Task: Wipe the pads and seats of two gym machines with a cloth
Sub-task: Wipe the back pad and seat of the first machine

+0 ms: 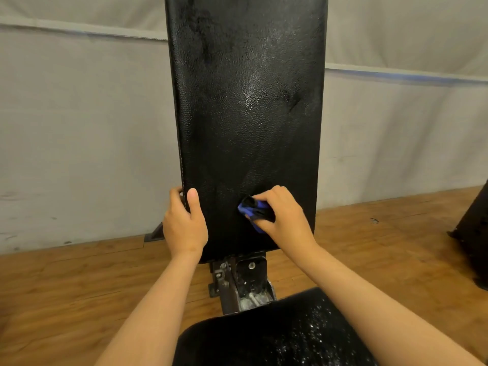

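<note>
A tall black back pad [245, 107] of a gym bench rises in front of me, its textured surface shiny in the middle. My right hand [284, 215] grips a bunched blue and black cloth [254, 210] and presses it against the lower part of the pad. My left hand [184, 223] holds the pad's lower left edge, thumb on the front face and fingers curled round the side. Below, the black seat pad [277, 336] lies between my forearms, speckled with white droplets on its right side.
A metal hinge bracket [243, 283] joins the back pad to the seat. The wooden floor [79, 276] spreads on both sides. A pale wall [79, 128] stands behind. Part of another dark machine [472, 233] shows at the right edge.
</note>
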### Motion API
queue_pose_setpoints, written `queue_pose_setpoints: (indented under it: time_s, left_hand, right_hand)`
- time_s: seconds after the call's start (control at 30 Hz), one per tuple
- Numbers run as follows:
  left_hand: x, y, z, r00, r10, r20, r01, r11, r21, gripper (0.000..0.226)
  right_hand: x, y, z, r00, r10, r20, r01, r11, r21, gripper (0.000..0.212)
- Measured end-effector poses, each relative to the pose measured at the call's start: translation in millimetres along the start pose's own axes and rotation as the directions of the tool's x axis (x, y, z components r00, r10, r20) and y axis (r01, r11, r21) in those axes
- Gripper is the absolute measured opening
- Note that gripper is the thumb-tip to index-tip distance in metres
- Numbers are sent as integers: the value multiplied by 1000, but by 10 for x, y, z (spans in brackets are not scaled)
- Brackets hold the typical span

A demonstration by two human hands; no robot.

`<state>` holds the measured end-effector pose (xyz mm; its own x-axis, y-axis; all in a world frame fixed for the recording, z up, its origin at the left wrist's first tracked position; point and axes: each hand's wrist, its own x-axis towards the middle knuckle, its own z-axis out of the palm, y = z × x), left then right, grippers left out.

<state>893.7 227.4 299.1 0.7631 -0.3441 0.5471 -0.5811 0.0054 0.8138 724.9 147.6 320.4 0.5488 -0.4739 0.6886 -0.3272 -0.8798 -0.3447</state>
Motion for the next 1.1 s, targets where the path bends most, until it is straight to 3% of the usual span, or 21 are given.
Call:
queue_pose_setpoints:
  time_s: [0.1,0.27,0.37,0.5,0.63,0.77,0.83,1.0,1.1]
  left_hand:
    - [1,-11,8,1000,-3,6,3,1000,-9,68]
    - [1,7,-2,1000,-9,14,9,1000,1,67]
    - [-5,7,-10,1000,-9,16,9,1000,-4,67]
    - [9,8,-9,1000,-4,16,4,1000,-16,68]
    - [8,-5,-12,1000,-6,14,6,1000,-16,74]
    - [16,-48,6,1000,-4,15,4,1000,-8,78]
    - [15,-58,8,1000,2,19,-2,1000,-15,76]
    - [19,-48,5,1000,20,22,-20,999,-30,74]
    - [9,-36,-4,999,26,34,-25,999,-44,73]
  right_hand:
    - [32,117,-95,999,-45,-6,45,998,-49,32]
    - [307,260,-316,944,74,-321,-64,997,39,25]
    - [439,158,-304,900,149,-410,-112,987,113,20]
    - [398,-102,-97,919,176,-353,-118,977,178,20]
    - [219,-298,97,988,79,-132,-65,992,107,24]
    - [93,-288,97,998,-22,56,22,1000,12,30]
    - [121,-229,33,1000,-20,21,20,1000,24,29]
    - [365,-205,-84,971,59,-233,-37,995,98,25]
    - [475,-354,-8,946,156,-283,-112,980,165,22]
